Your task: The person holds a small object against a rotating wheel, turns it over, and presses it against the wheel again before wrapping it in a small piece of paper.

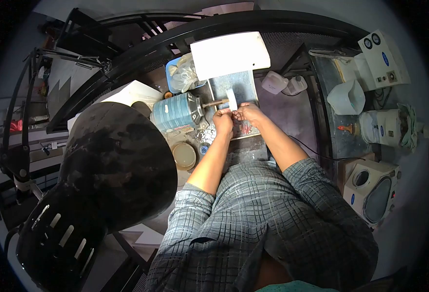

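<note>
Near person's left, black lamp shade. Past it, above littered surface: left hand, right hand, fingers bent close by white wheel, grip unclear. Wheel edge-on, long axis near-to-far; shaft points right from blue motor. Railing beyond.

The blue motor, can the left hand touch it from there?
Probably yes: the blue motor sits just left of the left hand, with nothing big between them, though it's busy by the white wheel.
</note>
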### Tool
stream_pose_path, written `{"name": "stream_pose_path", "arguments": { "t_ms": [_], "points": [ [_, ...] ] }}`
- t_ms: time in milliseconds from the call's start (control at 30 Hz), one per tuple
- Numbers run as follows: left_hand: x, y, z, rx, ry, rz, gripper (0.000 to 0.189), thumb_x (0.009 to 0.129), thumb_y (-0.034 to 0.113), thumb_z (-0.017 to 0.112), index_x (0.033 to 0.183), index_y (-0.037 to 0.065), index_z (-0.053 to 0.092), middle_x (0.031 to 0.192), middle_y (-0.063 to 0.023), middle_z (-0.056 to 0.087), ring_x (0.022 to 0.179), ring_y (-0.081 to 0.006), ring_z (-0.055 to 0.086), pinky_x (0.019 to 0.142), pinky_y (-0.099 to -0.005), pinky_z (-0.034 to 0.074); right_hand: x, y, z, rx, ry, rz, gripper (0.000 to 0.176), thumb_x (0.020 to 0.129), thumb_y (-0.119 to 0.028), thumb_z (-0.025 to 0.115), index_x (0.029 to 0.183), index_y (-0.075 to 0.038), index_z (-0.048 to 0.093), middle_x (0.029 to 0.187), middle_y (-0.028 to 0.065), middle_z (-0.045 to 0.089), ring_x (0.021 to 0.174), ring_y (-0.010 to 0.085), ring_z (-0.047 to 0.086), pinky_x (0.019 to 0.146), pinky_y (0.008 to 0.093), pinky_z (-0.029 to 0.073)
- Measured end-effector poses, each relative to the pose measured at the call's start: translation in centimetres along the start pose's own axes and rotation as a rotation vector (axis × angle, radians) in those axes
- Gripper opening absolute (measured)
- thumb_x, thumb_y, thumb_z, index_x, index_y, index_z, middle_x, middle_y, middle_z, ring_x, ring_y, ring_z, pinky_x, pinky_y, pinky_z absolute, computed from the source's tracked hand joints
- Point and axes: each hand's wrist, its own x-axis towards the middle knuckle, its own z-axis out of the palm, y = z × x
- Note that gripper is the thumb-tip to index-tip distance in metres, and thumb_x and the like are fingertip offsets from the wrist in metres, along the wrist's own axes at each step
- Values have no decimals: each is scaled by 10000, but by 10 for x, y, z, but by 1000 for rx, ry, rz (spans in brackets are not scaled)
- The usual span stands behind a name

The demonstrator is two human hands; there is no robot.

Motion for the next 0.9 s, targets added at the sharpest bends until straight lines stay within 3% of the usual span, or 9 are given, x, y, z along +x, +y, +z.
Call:
{"name": "stream_pose_path", "arguments": {
  "t_ms": [100, 167, 300, 533, 633, 900],
  "points": [
    [-8, 17, -5, -17, -68, -21, 67, 816, -37, 430, 803, -54, 493, 671, -107, 545, 540, -162, 510, 506, -287, 449, -3, 1, 1, 10, -15, -28, 50, 779, -21, 540, 744, 2, 566, 685, 73, 598, 555, 107, 549, 493, 211, 442],
    [-12, 25, -6, 223, -99, 43, 65, 824, -25, 442, 812, -48, 502, 676, -91, 545, 553, -143, 501, 529, -261, 435, -8, 4, 1, 47, -45, -31, 46, 772, -18, 551, 744, 12, 572, 684, 76, 601, 545, 101, 543, 490, 205, 442],
    [-9, 25, -6, 345, -112, 95, 73, 844, 7, 458, 822, -32, 514, 693, -70, 554, 548, -121, 502, 517, -237, 423, -15, 4, 4, 102, -16, -49, 18, 752, -3, 581, 762, 12, 583, 671, 76, 600, 527, 97, 534, 481, 207, 440],
    [-5, 28, 5, 376, -44, 31, 89, 848, 15, 462, 814, -28, 532, 706, -55, 561, 573, -102, 505, 521, -228, 419, -20, -5, 6, 174, 18, -60, 36, 739, 10, 600, 763, 17, 574, 672, 93, 598, 524, 113, 543, 478, 207, 446],
    [-3, 25, 1, 422, -36, 91, 99, 843, 2, 454, 796, -27, 536, 702, -53, 561, 563, -101, 499, 514, -227, 416, -19, -4, 7, 168, 57, -60, 39, 740, 12, 600, 764, 26, 573, 679, 100, 600, 534, 120, 552, 486, 206, 450],
    [-2, 22, -10, 337, -78, 94, 114, 834, -21, 436, 765, -23, 526, 671, -52, 558, 540, -101, 497, 490, -228, 407, -29, -4, 12, 136, -14, -39, 82, 793, -38, 562, 779, 31, 604, 714, 95, 610, 581, 122, 560, 536, 237, 471]
  ]
}}
